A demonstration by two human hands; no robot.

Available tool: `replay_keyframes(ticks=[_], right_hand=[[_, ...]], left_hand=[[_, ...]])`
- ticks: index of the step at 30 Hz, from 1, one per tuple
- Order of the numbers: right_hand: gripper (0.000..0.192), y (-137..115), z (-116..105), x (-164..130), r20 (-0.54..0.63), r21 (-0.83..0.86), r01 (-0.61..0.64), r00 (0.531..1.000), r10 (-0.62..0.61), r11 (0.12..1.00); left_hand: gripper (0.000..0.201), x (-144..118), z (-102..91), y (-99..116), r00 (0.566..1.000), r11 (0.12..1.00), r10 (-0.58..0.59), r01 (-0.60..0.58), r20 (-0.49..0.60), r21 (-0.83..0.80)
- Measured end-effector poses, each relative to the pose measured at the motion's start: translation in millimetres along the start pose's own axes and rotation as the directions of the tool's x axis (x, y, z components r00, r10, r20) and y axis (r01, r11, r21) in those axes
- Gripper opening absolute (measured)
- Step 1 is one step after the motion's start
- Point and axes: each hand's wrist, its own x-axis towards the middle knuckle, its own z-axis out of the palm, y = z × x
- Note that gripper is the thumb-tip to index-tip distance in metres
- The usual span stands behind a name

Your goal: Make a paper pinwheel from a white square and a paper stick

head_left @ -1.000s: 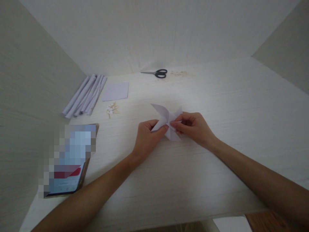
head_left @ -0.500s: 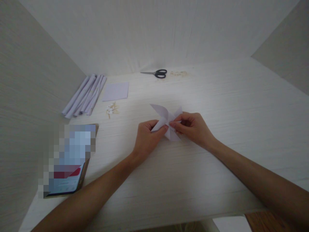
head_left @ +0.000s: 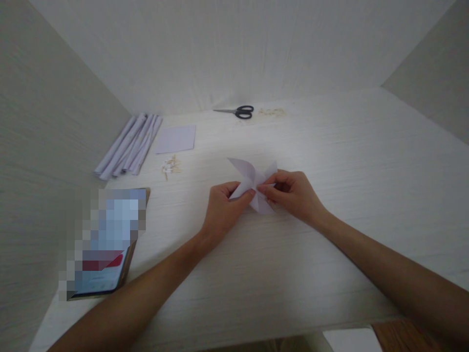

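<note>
A folded white paper pinwheel sits at the middle of the white table, its curled flaps pointing outward. My left hand pinches its left side between thumb and fingers. My right hand pinches the middle and right side, fingertips meeting the left thumb at the centre. Both hands rest low, close to the table top.
Several rolled paper tubes lie at the far left, with a flat square sheet beside them and a small heap of wooden bits. Black-handled scissors lie at the back. A tablet rests at the near left.
Almost nothing has moved. The pinwheel's upper flap has shifted very slightly between my fingers, and both hands stay in the same spot.
</note>
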Motion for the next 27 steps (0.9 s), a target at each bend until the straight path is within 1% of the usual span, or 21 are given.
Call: replay_keyframes(ticks=[10,21,27], right_hand=[[0.02,3.9,1.1,0.3,-0.015,0.014,0.015,1.0,-0.015,1.0],[0.021,2.9,2.3,1.3,-0.011,0.025,-0.002,1.0,0.002,1.0],[0.021,3.2,2.3,0.7,-0.025,-0.031,0.026,0.999,-0.027,0.999]], left_hand=[[0.019,0.5,0.3,-2.0,1.0,1.0,0.006,-0.006,-0.009,-0.007],[0.018,0.8,0.7,-1.1,1.0,1.0,0.015,-0.015,-0.01,-0.003],[0.018,0.7,0.5,-1.2,1.0,1.0,0.017,-0.017,-0.004,0.018]])
